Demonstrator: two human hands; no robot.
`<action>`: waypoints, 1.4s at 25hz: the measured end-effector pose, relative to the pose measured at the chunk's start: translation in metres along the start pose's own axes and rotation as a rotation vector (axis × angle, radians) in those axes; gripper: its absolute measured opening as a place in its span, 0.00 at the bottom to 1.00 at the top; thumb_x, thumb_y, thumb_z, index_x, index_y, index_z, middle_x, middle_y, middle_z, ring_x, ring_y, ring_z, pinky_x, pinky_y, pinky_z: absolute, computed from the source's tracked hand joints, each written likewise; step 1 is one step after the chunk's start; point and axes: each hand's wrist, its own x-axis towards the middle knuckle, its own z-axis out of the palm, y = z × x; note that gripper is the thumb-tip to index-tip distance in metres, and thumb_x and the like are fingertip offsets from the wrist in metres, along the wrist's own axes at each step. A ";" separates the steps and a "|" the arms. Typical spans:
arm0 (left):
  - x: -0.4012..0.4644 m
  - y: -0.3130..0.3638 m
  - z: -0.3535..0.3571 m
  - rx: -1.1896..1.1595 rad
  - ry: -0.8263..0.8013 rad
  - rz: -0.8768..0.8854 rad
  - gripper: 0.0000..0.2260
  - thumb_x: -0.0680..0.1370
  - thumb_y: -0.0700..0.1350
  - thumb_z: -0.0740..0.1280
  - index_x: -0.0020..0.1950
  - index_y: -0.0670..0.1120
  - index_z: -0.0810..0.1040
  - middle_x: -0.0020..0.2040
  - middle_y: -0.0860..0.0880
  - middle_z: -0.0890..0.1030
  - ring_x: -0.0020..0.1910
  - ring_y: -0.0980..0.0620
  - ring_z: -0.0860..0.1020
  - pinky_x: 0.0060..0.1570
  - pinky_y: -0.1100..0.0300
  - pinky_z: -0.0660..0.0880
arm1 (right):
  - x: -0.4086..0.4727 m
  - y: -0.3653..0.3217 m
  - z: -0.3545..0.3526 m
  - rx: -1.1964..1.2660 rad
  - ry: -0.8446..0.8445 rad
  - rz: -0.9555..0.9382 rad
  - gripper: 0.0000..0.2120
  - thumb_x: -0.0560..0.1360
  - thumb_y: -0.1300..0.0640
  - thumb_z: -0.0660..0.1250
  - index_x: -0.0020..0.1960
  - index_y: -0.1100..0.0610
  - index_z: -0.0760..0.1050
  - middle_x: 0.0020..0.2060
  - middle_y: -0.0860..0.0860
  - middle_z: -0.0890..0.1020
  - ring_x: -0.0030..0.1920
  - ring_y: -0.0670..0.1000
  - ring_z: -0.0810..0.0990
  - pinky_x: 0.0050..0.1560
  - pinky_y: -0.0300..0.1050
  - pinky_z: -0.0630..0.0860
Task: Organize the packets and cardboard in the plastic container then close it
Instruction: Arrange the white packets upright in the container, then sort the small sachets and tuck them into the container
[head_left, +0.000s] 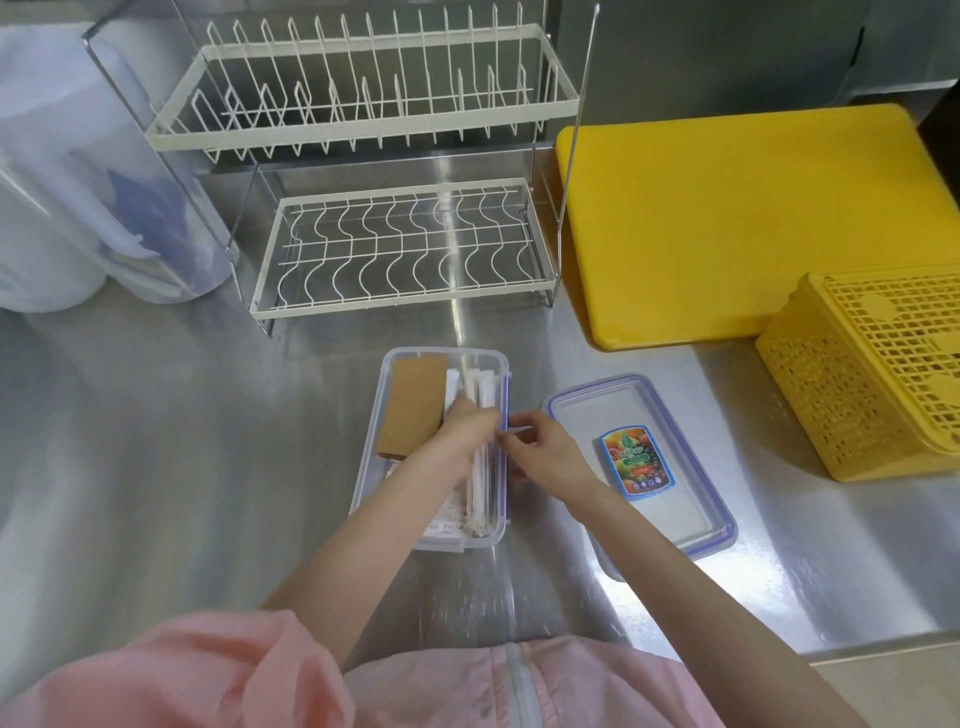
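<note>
A clear plastic container (371, 467) stands open on the steel counter. Brown cardboard (413, 410) lies along its left side, and long white packets (480, 499) fill its right side. My left hand (465, 431) reaches into the container with its fingers curled round the packets. Just outside the container's right wall, my right hand (545, 452) pinches the end of a white packet at the rim. The container's lid (691, 519), clear with a blue seal and a colourful label, lies flat to the right.
A white two-tier dish rack (395, 249) stands behind the container. A yellow cutting board (753, 218) lies at the back right, with a yellow perforated basket (872, 384) in front of it. Clear plastic tubs (78, 197) stand at the far left.
</note>
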 end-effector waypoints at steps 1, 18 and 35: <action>0.000 0.000 0.000 -0.057 0.003 -0.011 0.22 0.73 0.37 0.58 0.68 0.36 0.62 0.66 0.34 0.69 0.61 0.39 0.72 0.61 0.49 0.71 | 0.000 0.000 0.000 0.024 -0.003 0.008 0.16 0.75 0.56 0.62 0.60 0.61 0.68 0.47 0.55 0.76 0.42 0.50 0.77 0.28 0.31 0.76; -0.022 0.008 -0.019 -0.010 -0.243 0.149 0.24 0.77 0.55 0.57 0.71 0.50 0.61 0.75 0.50 0.59 0.73 0.50 0.58 0.73 0.52 0.53 | 0.009 -0.008 -0.006 -0.044 -0.039 0.040 0.16 0.75 0.57 0.62 0.61 0.62 0.68 0.52 0.58 0.78 0.43 0.51 0.79 0.30 0.34 0.77; -0.027 -0.075 -0.097 -0.011 0.204 0.222 0.21 0.78 0.49 0.58 0.71 0.45 0.64 0.70 0.46 0.69 0.68 0.48 0.68 0.69 0.55 0.63 | -0.019 -0.028 0.057 -1.129 -0.428 -0.419 0.15 0.73 0.58 0.60 0.58 0.60 0.74 0.57 0.58 0.77 0.55 0.59 0.76 0.55 0.53 0.75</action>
